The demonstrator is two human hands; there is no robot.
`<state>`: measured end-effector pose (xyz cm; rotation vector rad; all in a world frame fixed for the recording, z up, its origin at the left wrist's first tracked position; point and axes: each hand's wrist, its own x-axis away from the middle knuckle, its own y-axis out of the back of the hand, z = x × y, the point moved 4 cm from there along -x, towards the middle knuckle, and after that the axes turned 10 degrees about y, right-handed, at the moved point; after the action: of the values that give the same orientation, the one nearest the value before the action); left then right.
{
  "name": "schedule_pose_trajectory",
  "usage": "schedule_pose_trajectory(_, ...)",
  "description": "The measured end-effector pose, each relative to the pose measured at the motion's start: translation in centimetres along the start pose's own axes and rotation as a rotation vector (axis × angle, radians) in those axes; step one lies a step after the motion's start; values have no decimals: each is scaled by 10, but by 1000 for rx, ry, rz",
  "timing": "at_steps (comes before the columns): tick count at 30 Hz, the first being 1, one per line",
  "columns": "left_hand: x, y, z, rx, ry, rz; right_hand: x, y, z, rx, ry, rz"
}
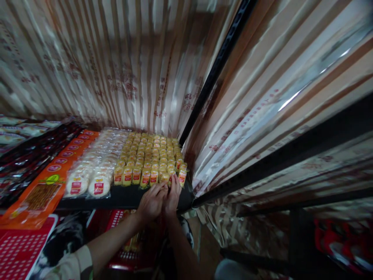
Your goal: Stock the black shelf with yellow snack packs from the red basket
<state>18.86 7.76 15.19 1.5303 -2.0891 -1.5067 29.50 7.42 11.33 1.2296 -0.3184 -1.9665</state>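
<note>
Rows of small yellow wrapped snack packets point(145, 177) with red labels stand on a dark shelf point(125, 198). At the front row's right part, my left hand point(153, 201) has its fingers closed at the base of one packet. Close beside it, my right hand point(172, 194) reaches up with its fingers together on a neighbouring packet. The two hands nearly touch, and they cover the lower parts of these packets. One more yellow packet point(182, 177) stands just right of my right fingers, at the row's end.
Left of the yellow packets lie round white packaged cakes point(99, 186), an orange bag point(46, 186) and dark shiny packages point(37, 155). Red baskets point(23, 245) sit below. Black metal shelf posts point(215, 74) and a striped plastic curtain point(131, 58) enclose the back and right.
</note>
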Motion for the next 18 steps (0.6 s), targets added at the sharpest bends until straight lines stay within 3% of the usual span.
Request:
schedule_pose_trajectory(5, 2, -9, 4, -104, 4, 20, 0, 8, 0, 34, -21, -91)
schedule_pose_trajectory(9, 1, -16, 2, -202, -78, 21, 2, 19, -4, 64, -111, -169)
schedule_pose_trajectory(18, -5, -33, -2, -274, -129, 21, -8, 14, -43, 70, -191, -162)
